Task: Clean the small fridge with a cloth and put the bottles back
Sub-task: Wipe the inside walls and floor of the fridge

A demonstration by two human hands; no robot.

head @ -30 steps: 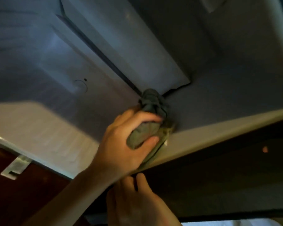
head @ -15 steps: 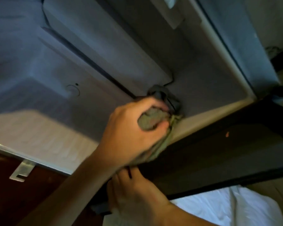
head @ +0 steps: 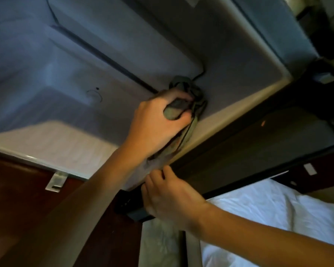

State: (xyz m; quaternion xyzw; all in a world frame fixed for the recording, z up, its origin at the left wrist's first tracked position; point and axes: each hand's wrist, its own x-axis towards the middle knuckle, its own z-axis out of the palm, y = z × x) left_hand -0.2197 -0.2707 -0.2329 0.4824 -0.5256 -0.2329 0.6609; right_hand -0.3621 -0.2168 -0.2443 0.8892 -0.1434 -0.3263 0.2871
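The fridge [head: 239,78] stands open and is seen at a steep tilt, its pale inner walls filling the upper part of the view. A raised panel [head: 133,45] runs across the inside, bounded along its lower side by a long dark slot [head: 104,56] that ends close to the cloth. To the left of that slot the inner surface lies wide and bare apart from a small round mark [head: 94,95] — the broadest stretch of free room. The pale front lip [head: 229,114] slants from lower left to upper right, and just beyond it a dark outer panel [head: 249,151] follows the same line.

The cloth [head: 183,87], a grey-green bunch, sits inside the fridge at the corner where the raised panel's edge meets the inner wall, just behind the front lip. The left hand [head: 154,124] grips it: the fingers [head: 174,95] curl over the top of the wad and the thumb [head: 183,120] closes in from below, so that a rounded fold bulges out between them. More cloth pokes out past the fingertips towards the panel corner, and a tail trails down under the palm along the lip.

The right hand [head: 168,197] is lower, well apart from the cloth — its fingers [head: 160,173] are hooked over the near end of the dark outer panel, right beside the lip.

Below lie white bedding [head: 268,212], reddish-brown wood [head: 17,189] and a small metal bracket [head: 56,180] at the fridge's lower edge.
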